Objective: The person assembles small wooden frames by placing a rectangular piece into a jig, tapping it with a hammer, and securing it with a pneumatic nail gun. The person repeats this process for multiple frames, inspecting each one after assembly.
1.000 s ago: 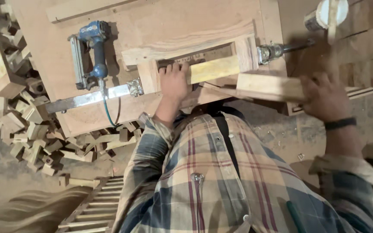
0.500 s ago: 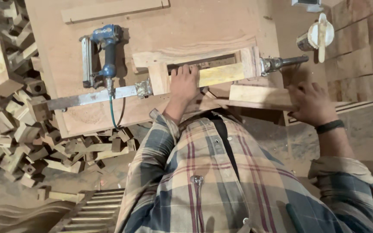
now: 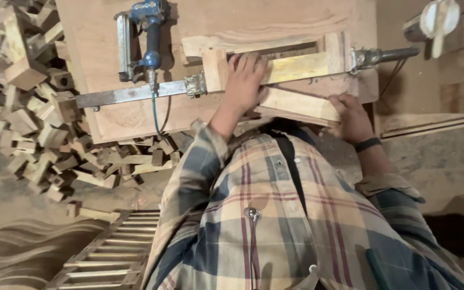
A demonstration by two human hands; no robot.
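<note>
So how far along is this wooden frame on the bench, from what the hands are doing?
Partly done, it seems. Frame pieces already sit together on the workbench, squeezed by a metal bar clamp. In hand: the left hand presses flat on a yellowish rail, and the right hand grips a loose slat at the bench edge. The blue nail gun lies untouched, so fastening probably remains.

blue nail gun laid on tabletop, upper left | heap of wooden offcut blocks piled on floor at left | slatted wooden frame seen bottom left | round wooden knob seen top right
</note>
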